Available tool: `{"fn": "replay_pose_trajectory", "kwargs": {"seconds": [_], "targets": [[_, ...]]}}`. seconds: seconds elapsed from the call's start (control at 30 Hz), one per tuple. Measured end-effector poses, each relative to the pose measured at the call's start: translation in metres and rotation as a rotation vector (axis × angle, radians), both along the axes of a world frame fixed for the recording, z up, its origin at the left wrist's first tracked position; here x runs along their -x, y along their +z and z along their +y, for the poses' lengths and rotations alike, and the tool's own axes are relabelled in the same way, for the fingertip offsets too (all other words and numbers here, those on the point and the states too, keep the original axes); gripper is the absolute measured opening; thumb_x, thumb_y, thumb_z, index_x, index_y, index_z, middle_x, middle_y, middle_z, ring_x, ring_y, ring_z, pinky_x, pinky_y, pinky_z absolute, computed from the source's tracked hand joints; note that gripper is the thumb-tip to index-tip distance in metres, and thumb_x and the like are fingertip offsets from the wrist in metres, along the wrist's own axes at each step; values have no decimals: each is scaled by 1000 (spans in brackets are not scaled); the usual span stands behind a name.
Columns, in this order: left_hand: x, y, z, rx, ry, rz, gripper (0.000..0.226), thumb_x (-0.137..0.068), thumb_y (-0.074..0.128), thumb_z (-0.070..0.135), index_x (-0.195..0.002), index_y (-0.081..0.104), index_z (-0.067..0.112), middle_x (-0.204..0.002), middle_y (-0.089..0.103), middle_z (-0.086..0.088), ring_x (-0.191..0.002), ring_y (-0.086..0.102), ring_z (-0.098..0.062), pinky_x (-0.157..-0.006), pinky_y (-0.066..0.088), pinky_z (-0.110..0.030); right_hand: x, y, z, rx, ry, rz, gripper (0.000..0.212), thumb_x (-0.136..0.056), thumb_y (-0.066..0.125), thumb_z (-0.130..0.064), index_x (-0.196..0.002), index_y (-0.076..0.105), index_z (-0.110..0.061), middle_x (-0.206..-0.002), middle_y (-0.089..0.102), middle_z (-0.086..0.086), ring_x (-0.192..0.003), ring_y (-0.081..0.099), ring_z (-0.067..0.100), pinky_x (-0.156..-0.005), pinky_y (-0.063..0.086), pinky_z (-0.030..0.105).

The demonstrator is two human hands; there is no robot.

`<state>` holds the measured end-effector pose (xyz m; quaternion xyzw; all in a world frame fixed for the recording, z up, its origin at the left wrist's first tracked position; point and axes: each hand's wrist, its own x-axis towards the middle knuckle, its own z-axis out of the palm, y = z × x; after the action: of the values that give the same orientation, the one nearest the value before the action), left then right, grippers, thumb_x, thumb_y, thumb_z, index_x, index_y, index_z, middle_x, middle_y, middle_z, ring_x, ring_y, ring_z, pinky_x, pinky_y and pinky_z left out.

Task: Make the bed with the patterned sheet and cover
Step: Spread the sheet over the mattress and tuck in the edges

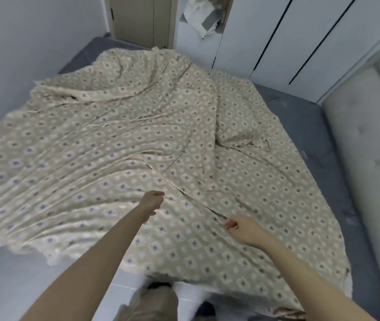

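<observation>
Patterned sheet [114, 147] rumpled across grey mattress [300, 117]. Left hand [153, 201] and right hand [242, 228] curled near a middle fold, can't tell if pinching cloth.

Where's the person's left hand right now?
Head view, lower centre: the left hand is over the patterned cover, left of the right hand and beside a long fold.

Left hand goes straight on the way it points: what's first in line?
Probably the patterned sheet: the left hand points forward, low over it, toward a raised fold just ahead. Its height above the cloth is unclear.
</observation>
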<state>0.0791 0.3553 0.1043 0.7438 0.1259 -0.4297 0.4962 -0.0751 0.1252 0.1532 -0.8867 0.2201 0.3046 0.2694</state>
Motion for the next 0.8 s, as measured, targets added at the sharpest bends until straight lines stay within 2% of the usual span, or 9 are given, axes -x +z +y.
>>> {"fn": "replay_pose_trajectory", "kwargs": {"seconds": [0.17, 0.33, 0.4, 0.47, 0.5, 0.63, 0.7, 0.8], "targets": [[47, -33, -12, -54, 223, 18, 38, -94, 41, 6, -131, 51, 11, -109, 49, -8, -96, 47, -24, -81, 36, -31, -12, -51, -29, -70, 208, 53, 22, -96, 44, -20, -108, 61, -29, -117, 61, -7, -102, 55, 7, -87, 46, 23], [109, -59, -25, -120, 391, 54, 42, -93, 39, 7, -133, 49, 14, -117, 52, -12, -98, 49, -26, -69, 40, -29, -4, -83, -41, -106, 425, 91, 26, -95, 43, -14, -111, 60, -25, -123, 57, -6, -111, 54, 9, -92, 44, 23], [130, -70, -33, -150, 445, 67, 45, -92, 39, 6, -135, 47, 16, -130, 50, -18, -98, 50, -27, -75, 42, -32, -1, -96, -44, -99, 486, 62, 25, -94, 45, -16, -110, 60, -27, -125, 56, -7, -115, 53, 9, -96, 43, 26], [149, -83, -40, -196, 485, 75, 48, -91, 39, 5, -136, 47, 18, -134, 49, -18, -106, 53, -32, -87, 47, -37, 2, -108, -44, -70, 535, 44, 27, -93, 44, -15, -112, 59, -27, -127, 54, -9, -117, 52, 10, -98, 42, 32], [154, -90, -44, -208, 486, 70, 48, -91, 39, 5, -137, 46, 19, -136, 49, -16, -108, 54, -32, -91, 47, -37, 2, -115, -44, -56, 552, 36, 29, -93, 44, -14, -114, 59, -26, -128, 54, -8, -117, 52, 11, -98, 43, 34], [173, -125, -57, -268, 430, 31, 54, -91, 42, 4, -143, 38, 18, -145, 39, -8, -119, 50, -26, -85, 40, -26, -4, -155, -38, -36, 627, 20, 35, -92, 45, -8, -122, 56, -20, -127, 55, -1, -111, 56, 15, -88, 47, 28], [175, -146, -59, -331, 380, -10, 56, -91, 43, 5, -144, 35, 19, -146, 36, -7, -118, 51, -25, -86, 42, -26, -8, -179, -33, -21, 638, 11, 36, -92, 46, -9, -124, 55, -21, -125, 56, 0, -104, 60, 16, -84, 48, 29], [179, -184, -61, -389, 271, -64, 61, -89, 43, 4, -146, 30, 21, -149, 30, -4, -120, 49, -27, -93, 46, -33, -10, -223, -27, 0, 672, 7, 41, -90, 47, -7, -128, 51, -20, -131, 51, 1, -109, 56, 19, -87, 47, 30]]}}
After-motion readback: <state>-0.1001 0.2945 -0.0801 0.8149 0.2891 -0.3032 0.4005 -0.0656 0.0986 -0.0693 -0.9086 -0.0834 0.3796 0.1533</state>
